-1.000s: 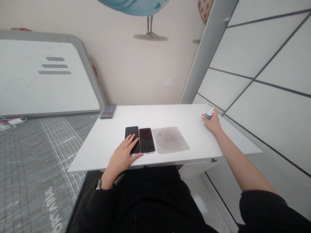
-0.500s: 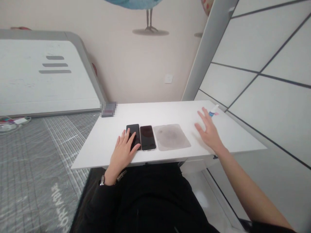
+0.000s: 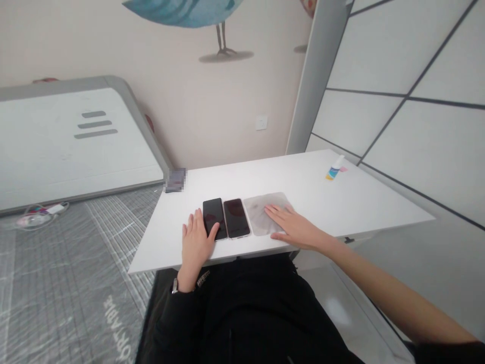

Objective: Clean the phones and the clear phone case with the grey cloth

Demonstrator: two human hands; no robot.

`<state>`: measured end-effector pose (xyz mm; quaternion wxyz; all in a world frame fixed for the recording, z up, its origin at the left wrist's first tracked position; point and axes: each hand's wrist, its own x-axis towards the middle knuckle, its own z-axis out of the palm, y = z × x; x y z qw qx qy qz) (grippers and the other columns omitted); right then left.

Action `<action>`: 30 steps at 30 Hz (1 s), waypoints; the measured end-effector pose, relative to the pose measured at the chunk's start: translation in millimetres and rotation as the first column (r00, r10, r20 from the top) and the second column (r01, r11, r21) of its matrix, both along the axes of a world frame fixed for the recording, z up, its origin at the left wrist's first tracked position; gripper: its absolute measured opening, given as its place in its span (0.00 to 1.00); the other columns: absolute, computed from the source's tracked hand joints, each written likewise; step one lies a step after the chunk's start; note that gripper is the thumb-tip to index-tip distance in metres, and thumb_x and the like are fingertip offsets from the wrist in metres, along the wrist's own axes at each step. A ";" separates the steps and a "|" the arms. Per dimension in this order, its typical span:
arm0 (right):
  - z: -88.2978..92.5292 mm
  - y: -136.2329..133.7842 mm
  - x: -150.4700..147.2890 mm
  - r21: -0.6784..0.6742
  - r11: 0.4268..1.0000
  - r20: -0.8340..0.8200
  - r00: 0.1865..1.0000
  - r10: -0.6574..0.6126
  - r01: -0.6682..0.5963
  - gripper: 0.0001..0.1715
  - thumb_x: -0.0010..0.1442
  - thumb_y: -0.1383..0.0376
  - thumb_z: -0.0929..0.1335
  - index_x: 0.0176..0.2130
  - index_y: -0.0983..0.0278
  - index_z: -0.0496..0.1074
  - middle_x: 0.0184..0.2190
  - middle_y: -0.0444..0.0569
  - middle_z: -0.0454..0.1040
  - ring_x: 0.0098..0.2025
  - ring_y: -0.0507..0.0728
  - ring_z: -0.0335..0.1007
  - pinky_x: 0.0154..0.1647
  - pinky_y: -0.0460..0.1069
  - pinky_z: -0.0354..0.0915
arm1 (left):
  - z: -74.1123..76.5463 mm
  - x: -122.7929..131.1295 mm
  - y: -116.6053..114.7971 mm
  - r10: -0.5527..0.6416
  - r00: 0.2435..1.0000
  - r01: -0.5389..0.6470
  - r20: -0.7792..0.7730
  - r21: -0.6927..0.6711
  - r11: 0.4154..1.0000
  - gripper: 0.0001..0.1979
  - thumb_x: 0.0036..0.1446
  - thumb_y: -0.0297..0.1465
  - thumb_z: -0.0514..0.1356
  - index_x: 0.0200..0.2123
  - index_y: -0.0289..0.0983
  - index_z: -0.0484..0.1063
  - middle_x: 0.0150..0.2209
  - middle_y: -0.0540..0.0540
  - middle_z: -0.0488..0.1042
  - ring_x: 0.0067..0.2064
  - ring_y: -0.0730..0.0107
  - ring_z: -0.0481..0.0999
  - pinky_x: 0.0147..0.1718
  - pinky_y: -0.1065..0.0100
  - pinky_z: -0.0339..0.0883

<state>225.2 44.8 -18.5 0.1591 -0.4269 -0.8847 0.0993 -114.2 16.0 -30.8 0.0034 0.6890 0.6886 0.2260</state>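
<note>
Two dark phones lie side by side on the white table. My left hand is open beside the left phone, its thumb on that phone's lower left part. The right phone has a light edge, and neither hand touches it. To its right is a thin grey square cloth or mat. My right hand lies flat and open over the right part of this square, fingers pointing left, and covers some of it.
A white bottle with a blue and yellow label and a small pink item are at the back right. A blurred dark object sits at the back left corner. Cables lie on the floor at left.
My right hand has moved left and down from near the bottle onto the grey square. My left hand has slid off most of the left phone to its left side. The view has shifted.
</note>
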 end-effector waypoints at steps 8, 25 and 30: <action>1.7 28.0 25.4 0.054 0.860 -0.134 0.857 -0.497 0.507 0.32 0.69 0.46 0.61 0.54 0.65 0.77 0.51 0.66 0.80 0.55 0.77 0.75 0.54 0.70 0.69 | 11.0 -6.8 2.8 0.053 0.998 -0.053 0.018 0.003 0.999 0.31 0.69 0.34 0.47 0.70 0.23 0.54 0.63 0.22 0.70 0.66 0.39 0.70 0.61 0.41 0.66; 24.8 44.8 29.7 -0.465 0.875 -0.559 0.721 -0.409 0.135 0.24 0.57 0.45 0.67 0.30 0.61 0.75 0.31 0.51 0.80 0.36 0.62 0.76 0.37 0.53 0.70 | 69.2 -31.9 6.4 0.063 0.645 0.159 0.762 -0.214 0.964 0.33 0.51 0.43 0.72 0.55 0.35 0.66 0.47 0.37 0.83 0.41 0.56 0.85 0.39 0.61 0.79; 48.4 20.5 23.5 -0.499 0.866 -0.729 0.558 -0.396 -0.038 0.23 0.62 0.44 0.63 0.37 0.59 0.71 0.38 0.53 0.79 0.41 0.63 0.77 0.42 0.55 0.73 | 68.8 19.1 -23.5 0.189 0.048 0.367 0.981 -0.193 0.910 0.27 0.46 0.33 0.77 0.47 0.33 0.74 0.40 0.40 0.86 0.24 0.73 0.78 0.25 0.72 0.73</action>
